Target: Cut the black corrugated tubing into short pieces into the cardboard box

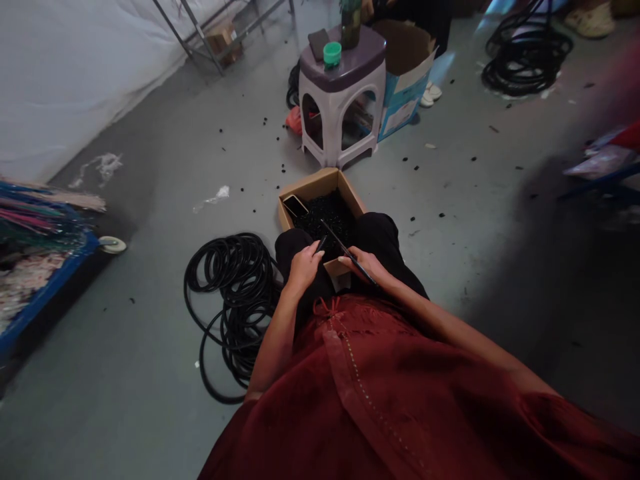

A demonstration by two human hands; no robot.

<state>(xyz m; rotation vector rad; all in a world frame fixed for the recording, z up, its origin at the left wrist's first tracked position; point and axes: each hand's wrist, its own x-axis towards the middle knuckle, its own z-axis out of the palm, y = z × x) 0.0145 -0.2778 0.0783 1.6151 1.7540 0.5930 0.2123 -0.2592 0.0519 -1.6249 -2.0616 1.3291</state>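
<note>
My left hand (305, 266) is closed on a small dark ribbed piece (321, 243), held over the near part of an open cardboard box (353, 193). My right hand (367, 264) grips a long, thin dark tool (332, 232); its exact kind is unclear. The tool's tip points away from me to the upper left, close to the ribbed piece, but whether they touch I cannot tell. Many small black pieces (330, 208) fill the box between my knees. A smaller open box or tray (295, 205) with a dark inside sits in its left corner.
Coiled black tubing (235, 280) lies on the floor at my left. A plastic stool (324, 87) stands ahead, carrying a green cup (332, 53) and a bottle (351, 27). Beside it are a blue carton (400, 100) and a person's shoe (431, 93). A blue cart (55, 280) stands left.
</note>
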